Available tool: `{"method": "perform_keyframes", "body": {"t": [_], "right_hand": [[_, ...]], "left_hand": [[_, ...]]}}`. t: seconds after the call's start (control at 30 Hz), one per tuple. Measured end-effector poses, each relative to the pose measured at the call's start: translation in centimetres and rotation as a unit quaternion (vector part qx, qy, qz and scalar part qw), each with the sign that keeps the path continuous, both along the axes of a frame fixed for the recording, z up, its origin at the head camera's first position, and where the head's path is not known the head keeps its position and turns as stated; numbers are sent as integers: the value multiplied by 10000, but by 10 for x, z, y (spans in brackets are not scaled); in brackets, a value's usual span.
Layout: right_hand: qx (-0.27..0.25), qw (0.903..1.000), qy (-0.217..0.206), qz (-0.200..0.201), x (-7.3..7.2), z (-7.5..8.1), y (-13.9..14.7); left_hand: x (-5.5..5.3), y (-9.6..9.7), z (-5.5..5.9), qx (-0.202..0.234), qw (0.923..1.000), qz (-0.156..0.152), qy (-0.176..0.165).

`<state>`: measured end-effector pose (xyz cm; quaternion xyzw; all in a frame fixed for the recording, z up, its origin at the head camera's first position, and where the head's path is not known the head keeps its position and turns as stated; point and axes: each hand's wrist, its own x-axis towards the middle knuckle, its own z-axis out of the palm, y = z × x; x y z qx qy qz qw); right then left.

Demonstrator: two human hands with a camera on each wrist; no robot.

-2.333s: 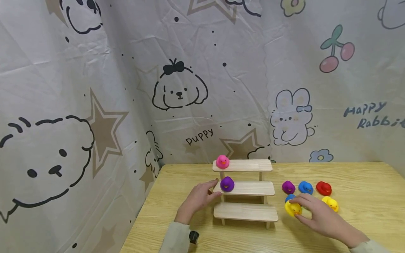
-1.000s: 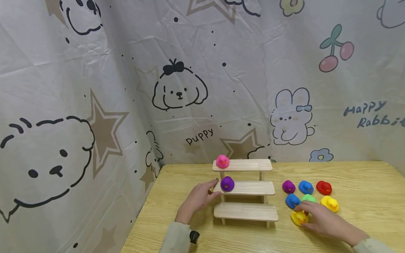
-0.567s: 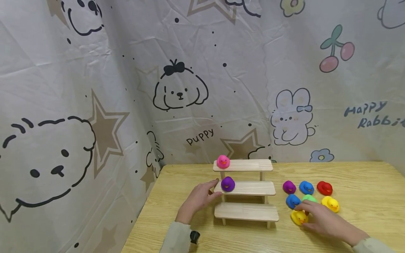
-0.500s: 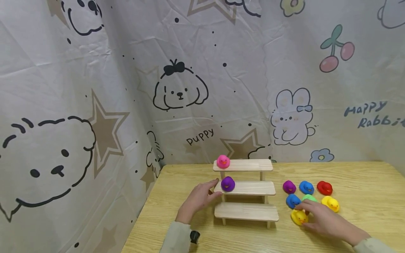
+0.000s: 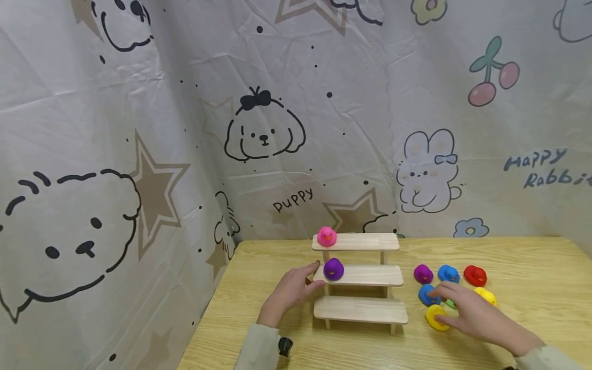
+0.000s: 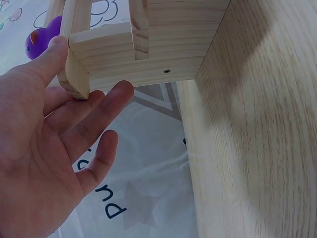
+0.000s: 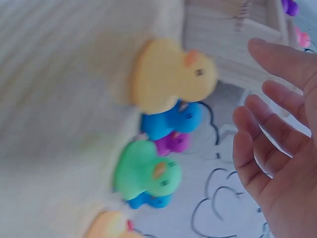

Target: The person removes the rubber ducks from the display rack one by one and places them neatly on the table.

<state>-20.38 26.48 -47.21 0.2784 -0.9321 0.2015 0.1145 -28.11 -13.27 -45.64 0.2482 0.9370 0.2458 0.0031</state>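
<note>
My left hand [image 5: 290, 293] grips the left end of the middle board of a three-tier wooden shelf [image 5: 361, 311]; in the left wrist view the thumb lies on the board's edge and other fingers reach under it. A purple rubber duck [image 5: 333, 269] sits by that thumb, and a pink duck [image 5: 327, 236] stands on the top tier's left end. My right hand [image 5: 476, 313] hovers over the loose ducks, fingers apart and holding nothing. Nearest to it are a yellow duck [image 7: 166, 79] on the table, a green duck [image 7: 143, 171] and a blue duck [image 5: 428, 294].
Behind the right hand, a magenta duck [image 5: 423, 274], another blue duck [image 5: 448, 274] and a red duck [image 5: 475, 276] form a row. A second yellow duck [image 5: 485, 296] is partly covered by the hand. A printed cloth [image 5: 351, 128] hangs behind the wooden table [image 5: 259, 257].
The right hand brought the yellow duck toward the front of the group, set it on the table, then let go and rose off it. The left hand stayed on the shelf.
</note>
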Motion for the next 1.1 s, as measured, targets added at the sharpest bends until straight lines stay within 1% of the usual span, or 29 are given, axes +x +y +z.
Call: {"method": "perform_keyframes", "body": {"t": [0.07, 0.33, 0.53, 0.63, 0.77, 0.83, 1.1], "right_hand": [[-57, 9997, 234, 103, -1, 5, -5], [-115, 9985, 494, 189, -5, 23, -34], [-442, 9936, 851, 589, -10, 33, -56], [-472, 9928, 841, 710, -12, 38, -66], [-456, 9951, 590, 653, -16, 42, -80], [-474, 9951, 567, 656, -19, 43, -87], [-596, 9908, 864, 851, -34, 43, -115]], "left_hand": [[0, 0, 0, -24, 10000, 35, -17], [1, 2, 1, -74, 9999, 98, -53], [1, 2, 1, -66, 9998, 145, -89], [1, 2, 1, -33, 9999, 134, -103], [1, 2, 1, 15, 9999, 111, -96], [1, 1, 2, 19, 9999, 105, -92], [2, 1, 2, 25, 10000, 53, -72]]}}
